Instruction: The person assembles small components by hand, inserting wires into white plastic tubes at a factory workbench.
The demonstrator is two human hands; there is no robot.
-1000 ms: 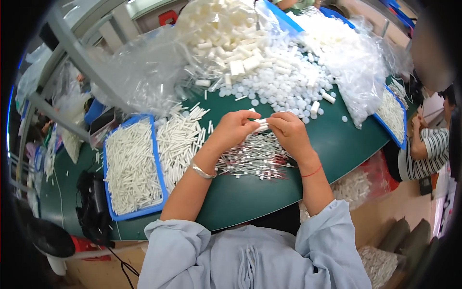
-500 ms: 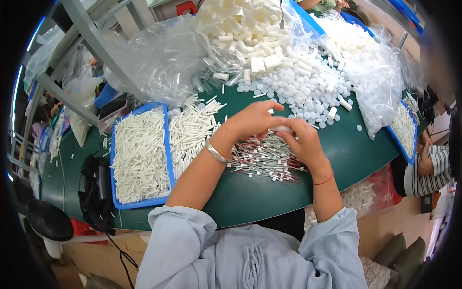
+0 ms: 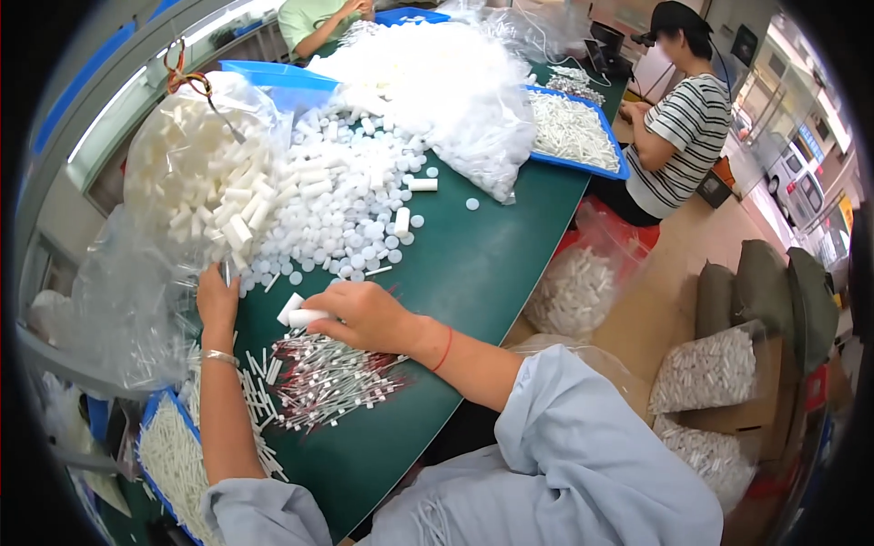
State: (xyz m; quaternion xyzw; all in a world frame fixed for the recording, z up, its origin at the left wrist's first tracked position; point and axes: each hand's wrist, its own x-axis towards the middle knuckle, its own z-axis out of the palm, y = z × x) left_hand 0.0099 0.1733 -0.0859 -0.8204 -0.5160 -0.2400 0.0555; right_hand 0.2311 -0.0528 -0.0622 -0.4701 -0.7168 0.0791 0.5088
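Plainly, the right hand [image 3: 362, 315] holds a white cylinder [image 3: 308, 318]; whether the left hand [image 3: 218, 297] grips is unclear.

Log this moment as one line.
left hand: beside heaped cream cylinders, grip unclear; right hand: holding smooth white cylinder; nearby: heap of thin white-ended wires; surface: green tabletop

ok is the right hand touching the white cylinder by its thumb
Touching. The head view shows the right hand holding the white cylinder between thumb and fingers, one end jutting out past them.
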